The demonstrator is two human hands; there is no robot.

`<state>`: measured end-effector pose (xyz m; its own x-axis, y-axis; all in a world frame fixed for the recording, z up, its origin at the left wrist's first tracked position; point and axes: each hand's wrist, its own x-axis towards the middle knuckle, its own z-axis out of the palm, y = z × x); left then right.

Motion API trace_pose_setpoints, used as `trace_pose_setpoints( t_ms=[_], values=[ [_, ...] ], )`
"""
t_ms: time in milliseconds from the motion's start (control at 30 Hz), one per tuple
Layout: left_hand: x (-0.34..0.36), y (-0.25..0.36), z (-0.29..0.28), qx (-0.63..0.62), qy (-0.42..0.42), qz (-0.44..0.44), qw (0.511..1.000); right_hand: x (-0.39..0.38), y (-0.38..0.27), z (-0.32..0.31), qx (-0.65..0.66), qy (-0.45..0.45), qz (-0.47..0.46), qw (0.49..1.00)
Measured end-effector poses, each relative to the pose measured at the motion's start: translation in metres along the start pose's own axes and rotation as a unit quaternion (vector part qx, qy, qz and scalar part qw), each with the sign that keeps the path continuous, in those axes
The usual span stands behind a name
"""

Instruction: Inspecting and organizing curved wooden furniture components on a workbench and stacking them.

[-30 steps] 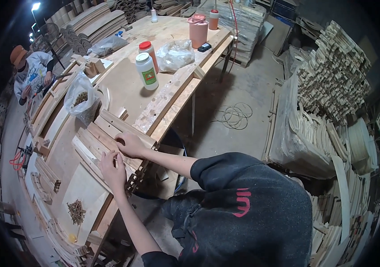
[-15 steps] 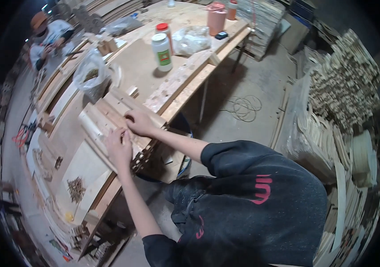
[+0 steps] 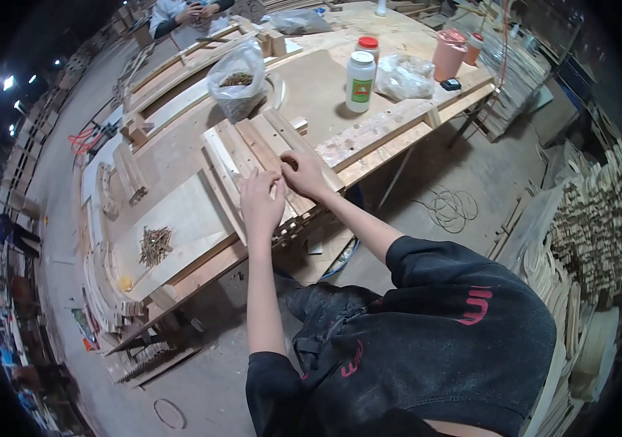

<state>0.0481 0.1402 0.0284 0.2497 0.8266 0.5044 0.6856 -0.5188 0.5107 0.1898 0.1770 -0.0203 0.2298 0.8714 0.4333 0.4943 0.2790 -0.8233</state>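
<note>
Several pale wooden slats (image 3: 217,154) lie side by side at the edge of the workbench, with dark holes in some faces. My left hand (image 3: 262,205) rests on them, its fingers bent and drawn together at the tips. Close beside it, my right hand (image 3: 306,176) is curled over a reddish-brown slat (image 3: 256,143). Whatever small thing either hand may hold is hidden by the fingers. To the left, a loose pile of thin brown wooden pins or screws (image 3: 155,246), too small to tell which, sits on a pale board (image 3: 198,218).
Beyond the slats stands an open plastic bag (image 3: 236,87) with small brown pieces. A white bottle (image 3: 360,81), a red-lidded jar (image 3: 369,48), a clear bag (image 3: 404,76) and a pink container (image 3: 450,55) stand farther back. Another person (image 3: 180,16) is at the far left. Stacked wood (image 3: 595,218) rises at right.
My view has swung left, so the bench and both hands appear farther right in the picture. Both hands stay on the slats, close together, with little visible change in their grip.
</note>
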Motion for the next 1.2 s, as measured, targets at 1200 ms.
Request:
trace_pose_setpoints(
  t_ms=[1200],
  values=[
    [-0.139, -0.041, -0.116, -0.505, 0.113, -0.276, 0.81, 0.004, 0.028, 0.0, 0.119, -0.11, 0.102, 0.982]
  ],
)
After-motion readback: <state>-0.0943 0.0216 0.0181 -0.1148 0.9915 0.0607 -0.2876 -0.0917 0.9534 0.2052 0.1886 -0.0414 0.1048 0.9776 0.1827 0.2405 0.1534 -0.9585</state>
